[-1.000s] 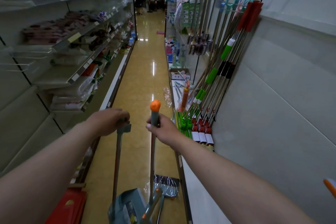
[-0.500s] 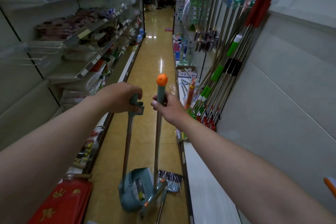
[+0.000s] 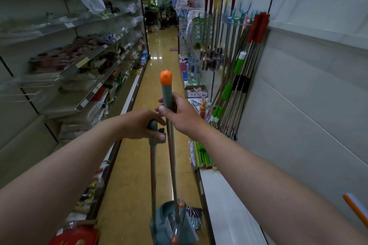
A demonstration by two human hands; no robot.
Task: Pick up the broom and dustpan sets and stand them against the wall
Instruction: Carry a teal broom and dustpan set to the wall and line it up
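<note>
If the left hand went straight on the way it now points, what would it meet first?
Probably the broom pole in the right hand, just beside the left hand; depth is unclear.

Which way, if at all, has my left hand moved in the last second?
Yes. The left hand went right, off the left shelving's base and over to the broom handle.

broom pole (image 3: 172, 165) upright mid-aisle, floor (image 3: 129, 175) beneath | dustpan pole (image 3: 153, 175) just left of broom pole, dustpan (image 3: 167, 223) at its foot | right hand (image 3: 182, 115) grips broom pole near top | left hand (image 3: 139, 125) grips dustpan pole top, left of broom pole | shelves (image 3: 83, 61) left | wall (image 3: 308, 115) and low ledge (image 3: 229, 215) right | leaning poles (image 3: 237, 85) against wall, right and beyond
</note>
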